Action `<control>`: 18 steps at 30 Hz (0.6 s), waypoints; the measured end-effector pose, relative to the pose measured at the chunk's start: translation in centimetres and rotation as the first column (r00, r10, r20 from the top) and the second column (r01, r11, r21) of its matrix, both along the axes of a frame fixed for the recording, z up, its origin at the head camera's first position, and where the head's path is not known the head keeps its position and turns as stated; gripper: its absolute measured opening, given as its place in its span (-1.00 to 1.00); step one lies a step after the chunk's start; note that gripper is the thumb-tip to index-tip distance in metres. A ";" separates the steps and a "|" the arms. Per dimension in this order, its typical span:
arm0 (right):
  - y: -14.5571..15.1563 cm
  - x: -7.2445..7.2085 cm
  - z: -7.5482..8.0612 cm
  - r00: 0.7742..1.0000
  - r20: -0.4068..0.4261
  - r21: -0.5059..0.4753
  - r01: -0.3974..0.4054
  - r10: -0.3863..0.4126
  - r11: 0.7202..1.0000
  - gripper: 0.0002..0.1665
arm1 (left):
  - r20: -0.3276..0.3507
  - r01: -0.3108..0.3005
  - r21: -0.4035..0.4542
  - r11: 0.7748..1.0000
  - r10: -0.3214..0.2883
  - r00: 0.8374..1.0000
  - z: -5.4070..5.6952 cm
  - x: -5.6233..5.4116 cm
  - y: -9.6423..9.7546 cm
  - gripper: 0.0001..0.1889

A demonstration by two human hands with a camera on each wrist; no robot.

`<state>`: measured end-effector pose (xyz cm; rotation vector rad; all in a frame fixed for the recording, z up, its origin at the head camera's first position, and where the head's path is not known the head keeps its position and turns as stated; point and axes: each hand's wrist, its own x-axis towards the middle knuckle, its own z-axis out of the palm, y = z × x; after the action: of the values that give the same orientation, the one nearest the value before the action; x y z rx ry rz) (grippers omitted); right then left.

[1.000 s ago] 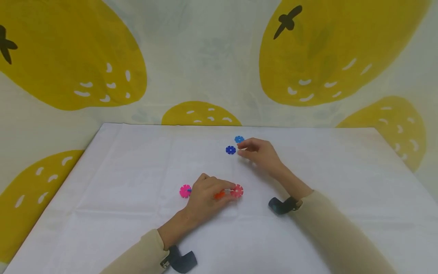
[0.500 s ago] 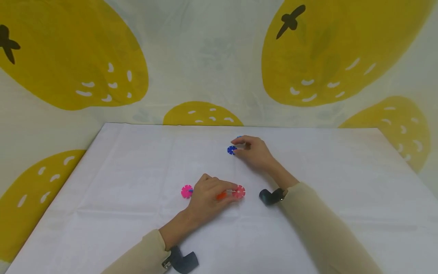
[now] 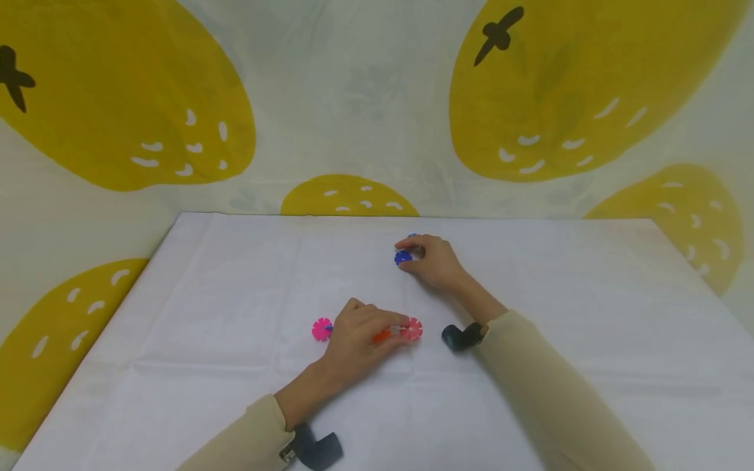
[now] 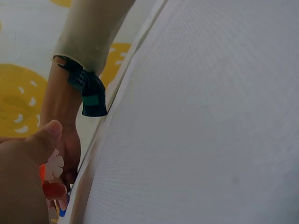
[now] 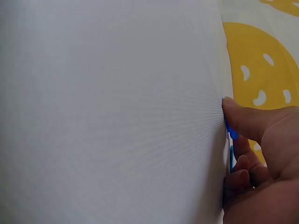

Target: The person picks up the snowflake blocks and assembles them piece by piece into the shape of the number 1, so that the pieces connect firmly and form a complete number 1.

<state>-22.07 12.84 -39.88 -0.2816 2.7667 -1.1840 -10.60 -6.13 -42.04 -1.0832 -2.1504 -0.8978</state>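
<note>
My left hand [image 3: 356, 337] grips a row of joined plastic snowflake discs near the table's middle. A hot pink disc [image 3: 321, 329] sticks out on its left. Between thumb and forefinger show an orange disc [image 3: 381, 335] and a coral disc [image 3: 415, 329] at the right end. The palm hides the middle of the row. Farther back, my right hand [image 3: 438, 263] pinches a loose dark blue snowflake disc [image 3: 403, 258] by its edges, low at the tabletop; the right wrist view also catches this blue disc [image 5: 231, 130] beside the thumb. A light blue disc [image 3: 413, 235] lies just behind, mostly covered by the fingers.
A white cloth covers the table [image 3: 235, 281]. Its back edge lies a short way beyond the right hand. Behind hangs a curtain [image 3: 353, 98] printed with yellow fruit. Each wrist wears a black camera mount [image 3: 318, 448].
My right hand has moved left to the dark blue disc and closed finger and thumb on it, covering most of the light blue one. The left hand keeps its hold in place.
</note>
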 end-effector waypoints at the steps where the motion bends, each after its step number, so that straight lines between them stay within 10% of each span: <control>1: 0.0 0.0 0.0 1.000 -0.001 -0.001 0.001 -0.001 1.000 -0.63 | 0.000 0.000 0.000 1.000 0.000 1.000 0.0 0.0 0.0 -0.69; 18: 0.0 0.5 0.2 1.000 0.017 0.041 0.007 -0.008 0.999 -0.56 | 0.016 0.003 -0.016 1.000 -0.003 1.000 -0.1 0.1 0.0 -0.69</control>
<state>-21.56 12.81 -39.66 -0.2558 2.7753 -1.1250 -10.48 -6.13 -42.15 -1.0907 -2.1732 -0.8955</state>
